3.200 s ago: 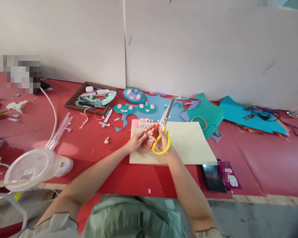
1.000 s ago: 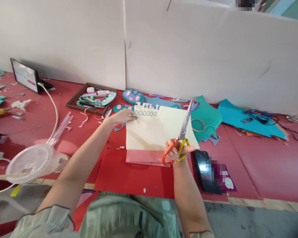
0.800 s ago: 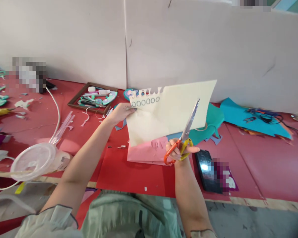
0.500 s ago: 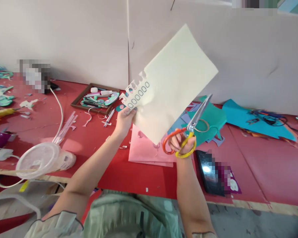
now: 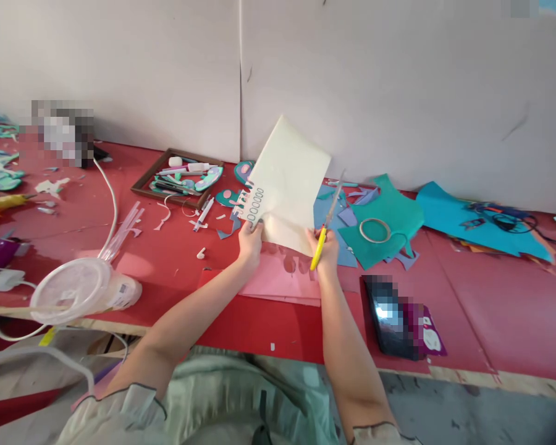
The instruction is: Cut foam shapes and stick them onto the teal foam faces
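The left hand (image 5: 250,244) is closed on a cream sheet (image 5: 290,179), thumb and fingers gripping its near left corner just beside a row of drawn ovals (image 5: 255,205). The right hand (image 5: 325,248) holds a pair of scissors (image 5: 319,248), yellow handle toward the person and blades pointing up and away to the right; its thumb also reaches the near right corner of the sheet. The sheet is held up above the bench (image 5: 472,303), tilted, with its far corner standing in front of the pale wall (image 5: 375,80); its left edge is cut into notches. Below it lies a pink sheet (image 5: 278,285), with a red sheet (image 5: 259,324) nearer the person. Beyond the scissors is a pale blue sheet (image 5: 338,248), and to its right a green sheet (image 5: 410,210) with a ring (image 5: 362,231) resting on it. A dark phone (image 5: 384,315) lies to the right of the right forearm, beside a purple card (image 5: 432,339). To the left of the cream sheet are a white earbud (image 5: 201,253), a marker (image 5: 204,214) and, farther back, a brown tray (image 5: 143,179) of pens and cutouts. A plastic tub (image 5: 126,292) lies well apart at the left, near some clear straws (image 5: 123,232).
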A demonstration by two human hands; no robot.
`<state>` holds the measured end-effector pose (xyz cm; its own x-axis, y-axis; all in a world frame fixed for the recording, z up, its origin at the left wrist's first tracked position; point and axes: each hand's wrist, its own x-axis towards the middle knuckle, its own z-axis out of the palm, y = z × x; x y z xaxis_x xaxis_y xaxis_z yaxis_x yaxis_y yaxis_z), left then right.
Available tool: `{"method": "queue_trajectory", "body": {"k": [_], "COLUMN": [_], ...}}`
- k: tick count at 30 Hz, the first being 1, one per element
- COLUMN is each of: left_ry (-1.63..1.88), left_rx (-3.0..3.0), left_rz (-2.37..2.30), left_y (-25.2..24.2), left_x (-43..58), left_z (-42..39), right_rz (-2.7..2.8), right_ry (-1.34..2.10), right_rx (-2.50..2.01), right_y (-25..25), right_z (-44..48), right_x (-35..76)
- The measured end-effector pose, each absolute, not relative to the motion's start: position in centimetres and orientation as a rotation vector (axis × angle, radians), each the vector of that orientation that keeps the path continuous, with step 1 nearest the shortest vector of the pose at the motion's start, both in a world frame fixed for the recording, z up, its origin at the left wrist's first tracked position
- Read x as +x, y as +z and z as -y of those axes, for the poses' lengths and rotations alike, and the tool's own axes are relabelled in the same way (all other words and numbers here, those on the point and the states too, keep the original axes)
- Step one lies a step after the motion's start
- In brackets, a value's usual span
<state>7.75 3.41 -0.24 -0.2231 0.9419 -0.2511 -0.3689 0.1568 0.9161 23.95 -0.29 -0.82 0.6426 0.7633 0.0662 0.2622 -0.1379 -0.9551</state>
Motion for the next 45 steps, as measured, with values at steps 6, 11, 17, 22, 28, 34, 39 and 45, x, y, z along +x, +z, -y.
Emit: {"method": "queue_trajectory", "body": {"k": [6, 11, 17, 22, 28, 34, 39, 45], "left_ry": [1.155, 0.987, 0.829, 0.736, 0.733, 0.891, 0.773, 0.677], "left_rx": [0.832, 0.683, 0.620, 0.737, 0.926, 1.100, 1.001, 0.928], "left_rz": [-1.226, -1.168, -1.102, -1.150, -1.058, -0.948, -1.163, -1.289], "left_y": [0.5, 2.0, 3.1, 2.7, 2.6, 3.4, 3.3, 2.2], "left_x": [6.4, 4.5, 2.6, 2.7, 3.3, 4.0, 3.7, 3.4], "left_z": [-3.3, -5.1, -7.9, -9.0, -8.7, -6.9, -6.7, -7.3], "right_rz": [0.870, 0.860, 0.821, 0.851, 0.831, 0.757, 0.817, 0.831], "right_ry": [0.470, 0.433, 0.499, 0.501, 0.423, 0.351, 0.377, 0.372], "right_rx": [-1.578, -1.534, -1.499, -1.484, -1.499, -1.466, -1.471, -1.520], "right_y": [-1.5, -1.8, -2.1, -2.2, -2.1, -1.7, -1.6, -1.4], "right_z": [0.2, 0.1, -0.4, -0.5, -0.5, -0.5, -0.6, -0.3], "right_x": [23.7, 24.0, 24.6, 25.0, 25.3, 25.2, 24.8, 24.3]}}
